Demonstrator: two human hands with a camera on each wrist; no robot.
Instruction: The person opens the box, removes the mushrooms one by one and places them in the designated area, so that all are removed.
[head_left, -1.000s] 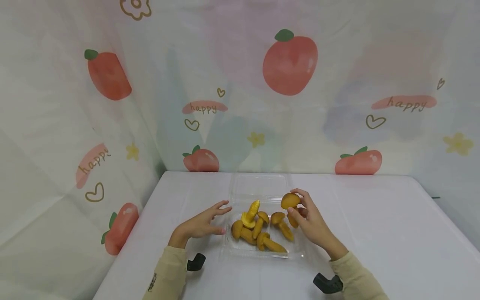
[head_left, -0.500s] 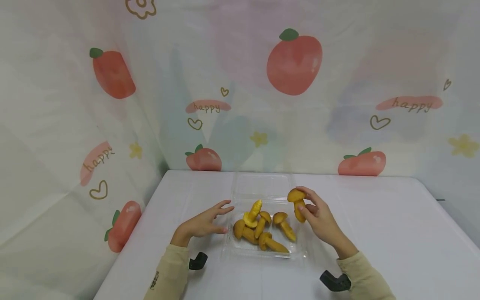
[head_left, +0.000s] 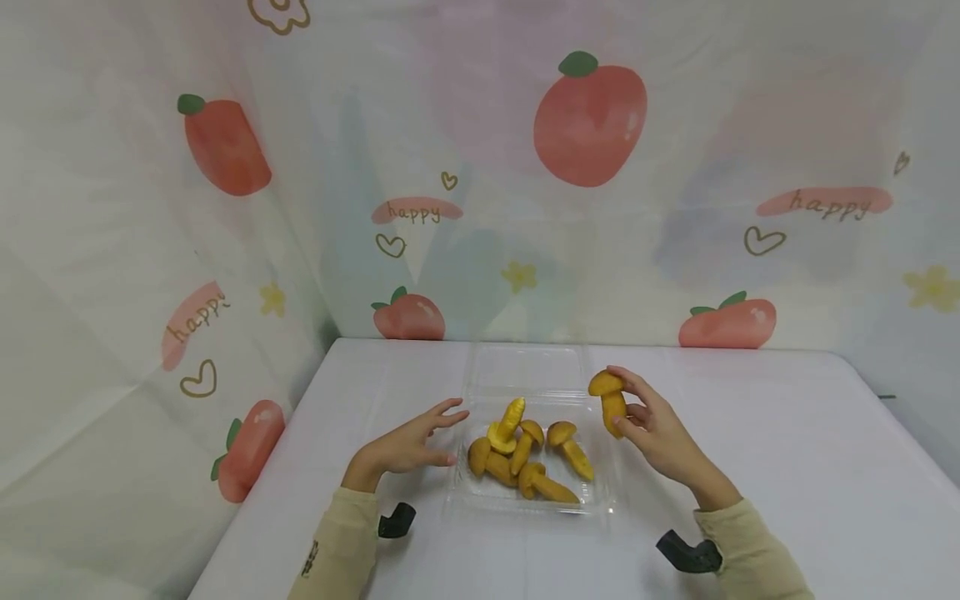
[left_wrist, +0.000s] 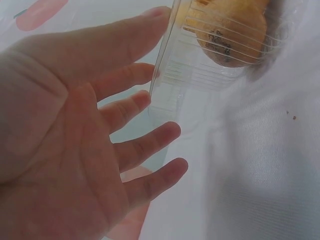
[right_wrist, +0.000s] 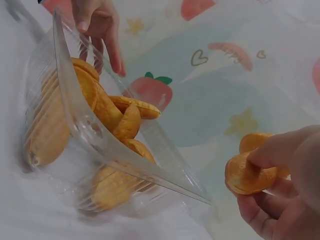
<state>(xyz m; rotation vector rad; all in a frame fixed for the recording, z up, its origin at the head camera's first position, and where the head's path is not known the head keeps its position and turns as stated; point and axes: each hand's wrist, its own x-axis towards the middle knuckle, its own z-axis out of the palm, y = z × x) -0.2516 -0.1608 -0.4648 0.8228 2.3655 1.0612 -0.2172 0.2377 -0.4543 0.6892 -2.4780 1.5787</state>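
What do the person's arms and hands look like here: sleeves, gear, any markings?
Both hands, left hand and right hand, are bare, with no gloves or rings visible. Long pale beige sleeves reach the wrists; the left one bears a small dark marking. A black camera mount sits by each wrist.

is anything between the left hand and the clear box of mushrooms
No, nothing visible. The left hand is open beside the left wall of the clear box, fingertips at its edge. The right hand holds one mushroom past the box's right side.
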